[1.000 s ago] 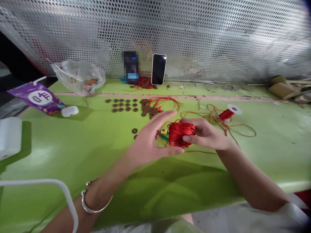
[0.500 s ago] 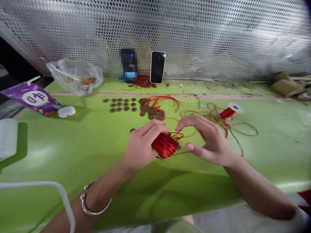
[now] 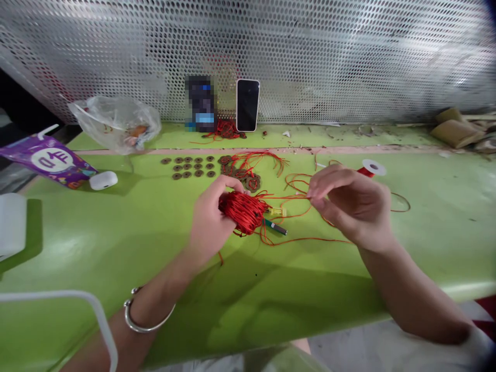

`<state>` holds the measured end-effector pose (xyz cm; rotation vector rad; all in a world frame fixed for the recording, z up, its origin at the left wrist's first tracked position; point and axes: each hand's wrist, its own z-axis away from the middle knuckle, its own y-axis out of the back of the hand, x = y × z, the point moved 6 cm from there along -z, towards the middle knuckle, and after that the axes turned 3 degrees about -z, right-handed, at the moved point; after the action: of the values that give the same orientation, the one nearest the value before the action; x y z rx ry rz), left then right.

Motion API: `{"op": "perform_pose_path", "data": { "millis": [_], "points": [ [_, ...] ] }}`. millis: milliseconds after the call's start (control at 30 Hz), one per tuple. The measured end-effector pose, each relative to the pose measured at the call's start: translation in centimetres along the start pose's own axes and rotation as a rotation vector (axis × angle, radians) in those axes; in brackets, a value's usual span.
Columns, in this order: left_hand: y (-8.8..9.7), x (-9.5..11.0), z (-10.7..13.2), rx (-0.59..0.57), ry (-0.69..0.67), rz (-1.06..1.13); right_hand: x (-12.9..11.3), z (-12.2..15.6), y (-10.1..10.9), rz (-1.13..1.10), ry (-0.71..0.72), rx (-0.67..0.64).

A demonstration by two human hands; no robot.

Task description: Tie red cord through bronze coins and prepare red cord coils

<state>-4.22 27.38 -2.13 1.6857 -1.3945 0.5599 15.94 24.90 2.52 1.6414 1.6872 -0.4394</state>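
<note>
My left hand (image 3: 215,214) is wrapped round a thick bundle of red cord (image 3: 245,212) above the table. My right hand (image 3: 349,204) pinches a strand of red cord (image 3: 289,197) between thumb and fingertips, and the strand runs taut back to the bundle. Just right of the bundle lie a green lighter (image 3: 276,226) with a metal end and a small yellow item (image 3: 278,211) whose kind I cannot make out. Behind my left hand is a pile of holed coins (image 3: 252,182) tied with red cord. My right hand partly hides a white spool of red cord (image 3: 372,167).
Loose holed coins (image 3: 187,167) lie in rows on the green table (image 3: 116,232). Two phones, one with a black screen (image 3: 248,105), lean on the perforated metal panel (image 3: 329,57). At the left are a plastic bag (image 3: 116,124), a purple pouch (image 3: 50,160) and a white earbud case (image 3: 103,180).
My right hand has closed on a strand and drawn it out to the right. The bundle in my left hand has shifted left and up, uncovering the lighter and the yellow item.
</note>
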Motion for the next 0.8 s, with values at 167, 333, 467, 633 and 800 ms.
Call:
{"op": "perform_pose_path", "data": {
  "millis": [167, 333, 467, 633, 800],
  "points": [
    [0.0, -0.5, -0.3, 0.000, 0.065, 0.060, 0.2, -0.2, 1.3, -0.122, 0.028, 0.130],
    [-0.2, -0.3, -0.2, -0.029, 0.064, 0.022, 0.1, -0.3, 2.1, -0.149, 0.059, 0.206],
    [-0.1, -0.5, -0.2, -0.006, 0.070, -0.007, -0.5, -0.5, 3.1, -0.210, 0.101, 0.285],
    [-0.1, -0.7, -0.2, 0.001, 0.052, 0.041, -1.0, -0.7, 3.8, -0.302, 0.158, 0.251],
    [-0.3, -0.1, -0.2, -0.025, 0.018, 0.160, -0.2, -0.4, 2.3, -0.509, -0.008, -0.081]
  ]
}}
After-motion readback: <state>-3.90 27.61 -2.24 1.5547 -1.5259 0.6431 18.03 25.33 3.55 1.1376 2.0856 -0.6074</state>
